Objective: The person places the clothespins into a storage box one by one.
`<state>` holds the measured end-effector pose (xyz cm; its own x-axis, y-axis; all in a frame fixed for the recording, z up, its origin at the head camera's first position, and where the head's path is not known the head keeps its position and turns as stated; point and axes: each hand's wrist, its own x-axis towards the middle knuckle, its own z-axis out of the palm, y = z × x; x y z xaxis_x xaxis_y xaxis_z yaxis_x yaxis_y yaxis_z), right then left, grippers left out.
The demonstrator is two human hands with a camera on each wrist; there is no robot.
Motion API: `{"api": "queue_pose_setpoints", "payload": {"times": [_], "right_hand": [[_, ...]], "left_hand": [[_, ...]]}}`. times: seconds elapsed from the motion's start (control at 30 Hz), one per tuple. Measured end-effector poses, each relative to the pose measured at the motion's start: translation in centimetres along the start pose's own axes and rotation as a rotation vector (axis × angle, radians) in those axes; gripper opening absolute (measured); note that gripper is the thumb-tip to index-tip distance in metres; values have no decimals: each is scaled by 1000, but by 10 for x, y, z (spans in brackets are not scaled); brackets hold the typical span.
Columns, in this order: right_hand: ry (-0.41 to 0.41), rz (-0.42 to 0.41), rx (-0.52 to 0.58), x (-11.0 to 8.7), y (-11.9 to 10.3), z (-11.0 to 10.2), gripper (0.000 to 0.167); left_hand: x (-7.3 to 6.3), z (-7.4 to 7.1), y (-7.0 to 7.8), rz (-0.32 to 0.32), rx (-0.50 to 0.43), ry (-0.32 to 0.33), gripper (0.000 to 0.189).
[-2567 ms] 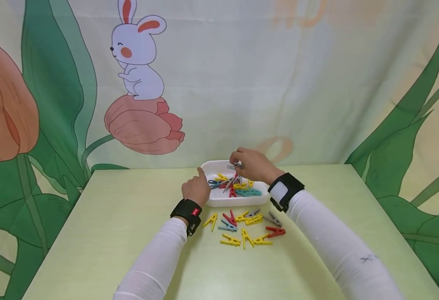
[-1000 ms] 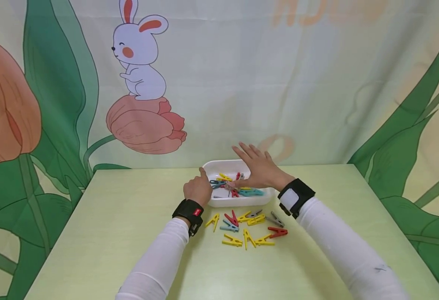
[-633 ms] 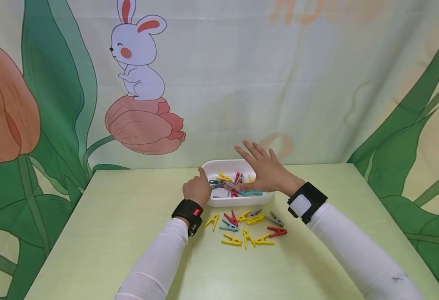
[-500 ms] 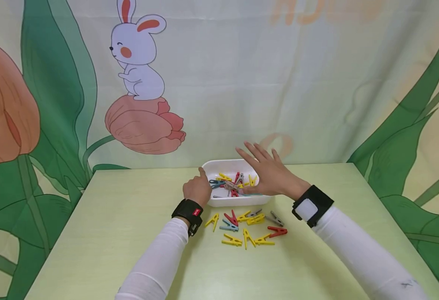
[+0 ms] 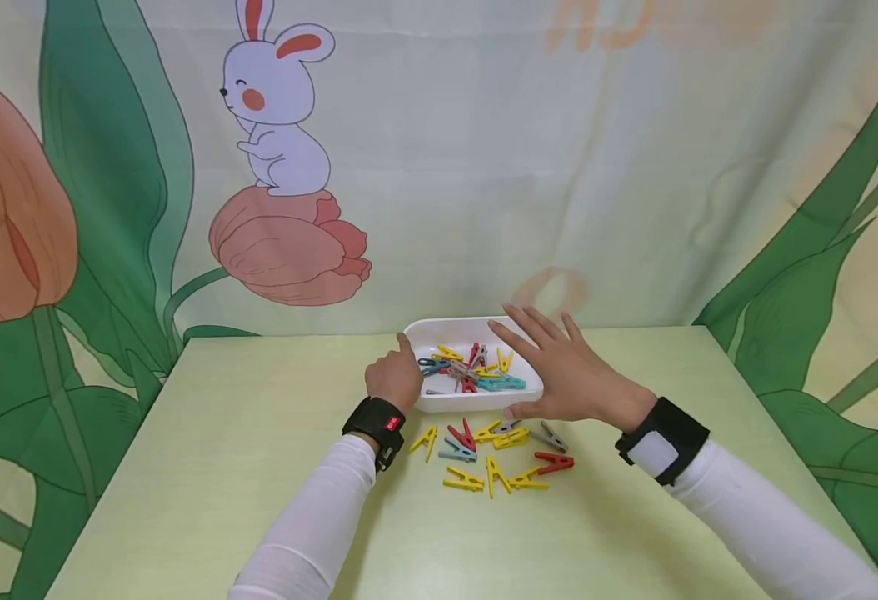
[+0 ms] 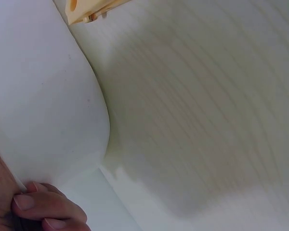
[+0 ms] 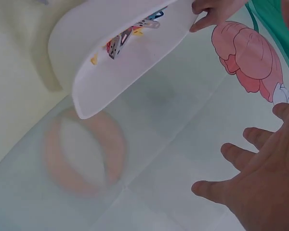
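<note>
A white plastic container (image 5: pixel 476 403) stands at the table's far edge, with several clothespins in red, yellow, grey and blue inside, among them a teal clothespin (image 5: pixel 502 383). At its left rim my left hand (image 5: pixel 394 379) grips the wall, as the right wrist view shows from across. Curled fingers (image 6: pixel 50 206) of that hand appear beside the container wall in the left wrist view. My right hand (image 5: pixel 572 379) is spread wide and holds nothing; it overlaps the container's right end in the head view, its thumb near the front row of clothespins.
Several clothespins lie on the table in front of the container: a yellow clothespin (image 5: pixel 463 479), a red clothespin (image 5: pixel 554 462), a light blue clothespin (image 5: pixel 458 450) and a grey clothespin (image 5: pixel 551 437) among them. A printed curtain (image 5: pixel 439 208) hangs behind the table.
My right hand let go of a grey clothespin over the container, spread its fingers, and drew right and toward me, uncovering the clothespins inside. My left hand has stayed at the left rim.
</note>
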<state>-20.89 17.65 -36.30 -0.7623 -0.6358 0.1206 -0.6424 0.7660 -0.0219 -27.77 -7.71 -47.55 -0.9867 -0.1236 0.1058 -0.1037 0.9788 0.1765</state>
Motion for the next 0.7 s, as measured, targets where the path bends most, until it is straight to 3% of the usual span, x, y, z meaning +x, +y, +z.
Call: {"api": "queue_pose_setpoints", "payload": {"times": [0.7], "right_hand": [[-27, -26, 74, -42, -8, 29, 115]], "left_hand": [[-2, -2, 2, 3, 6, 11, 57]]}}
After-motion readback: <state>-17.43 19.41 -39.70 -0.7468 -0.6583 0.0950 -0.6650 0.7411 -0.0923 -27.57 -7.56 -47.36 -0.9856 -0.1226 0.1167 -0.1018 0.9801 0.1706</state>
